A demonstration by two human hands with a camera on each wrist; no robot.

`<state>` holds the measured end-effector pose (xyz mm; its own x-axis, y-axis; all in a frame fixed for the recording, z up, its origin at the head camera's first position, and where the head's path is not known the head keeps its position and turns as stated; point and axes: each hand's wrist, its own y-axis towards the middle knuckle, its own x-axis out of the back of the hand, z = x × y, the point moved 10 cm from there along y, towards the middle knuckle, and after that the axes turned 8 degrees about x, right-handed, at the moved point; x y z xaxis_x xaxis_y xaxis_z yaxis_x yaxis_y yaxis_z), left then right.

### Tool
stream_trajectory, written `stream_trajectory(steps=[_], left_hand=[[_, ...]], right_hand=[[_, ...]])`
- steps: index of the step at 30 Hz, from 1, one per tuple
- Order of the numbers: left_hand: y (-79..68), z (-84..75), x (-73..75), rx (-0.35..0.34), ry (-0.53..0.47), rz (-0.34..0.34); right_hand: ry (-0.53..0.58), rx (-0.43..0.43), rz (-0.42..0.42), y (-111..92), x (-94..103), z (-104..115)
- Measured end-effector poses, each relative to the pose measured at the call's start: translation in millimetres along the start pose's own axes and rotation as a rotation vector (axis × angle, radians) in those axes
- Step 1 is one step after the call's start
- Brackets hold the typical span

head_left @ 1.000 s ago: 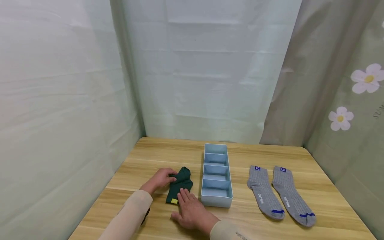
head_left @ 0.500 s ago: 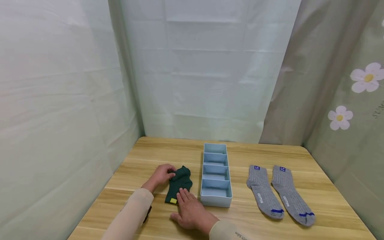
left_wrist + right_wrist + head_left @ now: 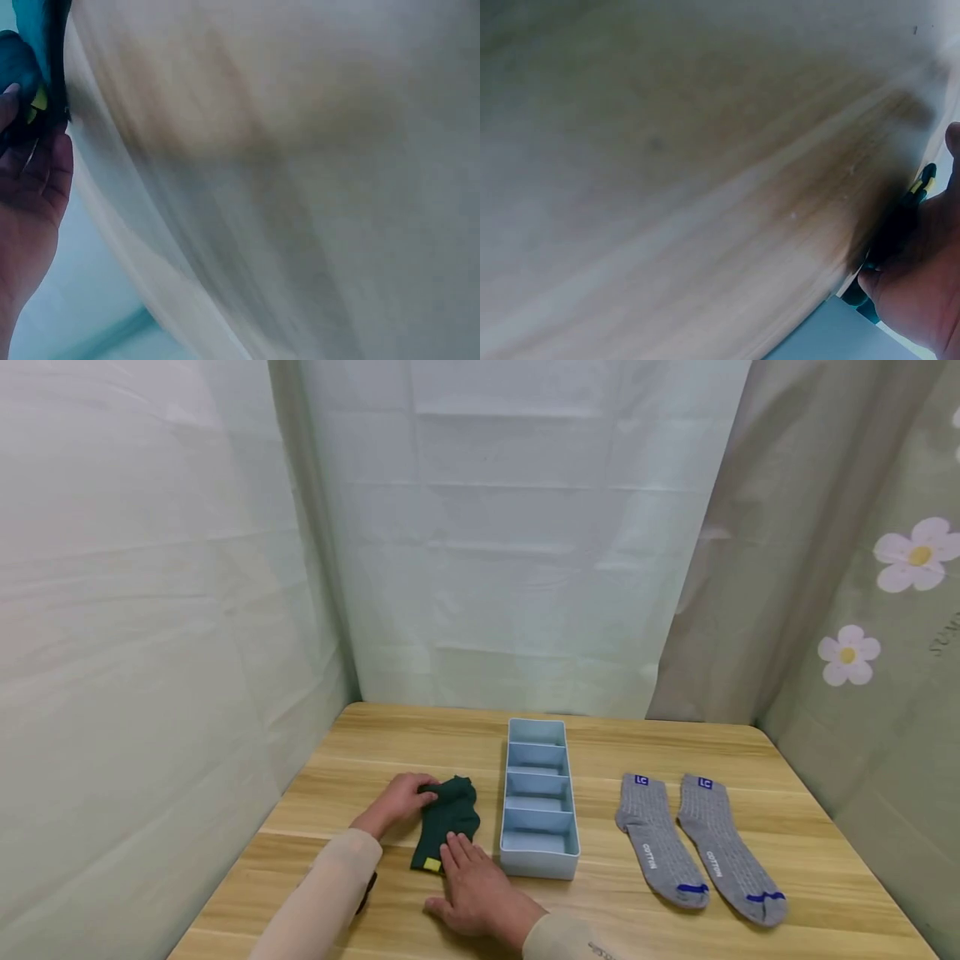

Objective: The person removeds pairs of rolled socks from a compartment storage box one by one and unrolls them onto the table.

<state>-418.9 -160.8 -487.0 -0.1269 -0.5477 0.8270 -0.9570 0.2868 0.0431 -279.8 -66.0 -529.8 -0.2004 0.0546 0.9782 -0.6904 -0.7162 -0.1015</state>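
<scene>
Dark green socks (image 3: pixel 450 814) with a yellow patch lie folded on the wooden table, left of the light blue box. At their far left edge my left hand (image 3: pixel 399 800) pinches the fabric between thumb and fingers; the left wrist view shows this hand (image 3: pixel 34 217) gripping the green cloth (image 3: pixel 46 37). From the near right side, my right hand (image 3: pixel 476 889) rests with straight fingers on the lower part, beside the yellow patch. In the right wrist view the right hand (image 3: pixel 915 292) covers much of the green fabric (image 3: pixel 928 174).
A light blue box (image 3: pixel 540 863) with several compartments stands just right of the green socks. Farther right, two grey socks (image 3: pixel 663 843) lie flat side by side. The wooden table (image 3: pixel 420 727) meets pale cloth curtains (image 3: pixel 510 610) at the back and sides.
My left hand has drawn the far end of the green socks slightly back and left, and the fold there looks flatter. My right hand stays in place.
</scene>
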Motion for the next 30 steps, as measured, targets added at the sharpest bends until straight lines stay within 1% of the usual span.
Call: stream_trajectory(steps=[4,6,9,11,13,16,18,21,23,28,30], left_hand=[[6.6,8.1,4.2,0.07,-0.003,-0.01],[9.2,11.7,7.5,0.109,-0.019,-0.038],[12.7,13.8,12.7,0.135,-0.046,-0.099],[13.8,11.8,14.4,0.12,-0.038,-0.131],[14.3,6.9,13.7,0.077,0.009,-0.139],[12.8,1.2,9.2,0.015,0.078,-0.123],[12.2,1.9,5.0,0.003,0.09,-0.1],[12.4,6.8,0.5,0.015,0.074,-0.074],[13.4,9.2,-0.4,0.012,0.067,-0.072],[16.4,14.3,4.7,0.027,0.014,-0.091],[18.3,17.5,6.5,0.059,-0.02,-0.088]], right_hand=[[0.015,-0.007,0.022,-0.1,0.9,1.4],[0.024,-0.01,0.025,0.2,1.6,2.1],[0.033,-0.007,0.019,0.0,2.8,3.1],[0.036,-0.004,0.018,0.0,2.7,2.8],[0.032,-0.005,0.022,0.1,2.4,2.4],[0.027,-0.009,0.03,0.0,1.9,1.7],[0.023,-0.013,0.035,0.2,1.5,1.2],[0.022,-0.017,0.04,0.4,1.2,0.2],[0.026,-0.019,0.046,0.9,0.3,-0.7],[0.042,-0.02,0.053,1.5,-0.5,-1.5],[0.041,-0.018,0.05,1.3,-0.2,-1.2]])
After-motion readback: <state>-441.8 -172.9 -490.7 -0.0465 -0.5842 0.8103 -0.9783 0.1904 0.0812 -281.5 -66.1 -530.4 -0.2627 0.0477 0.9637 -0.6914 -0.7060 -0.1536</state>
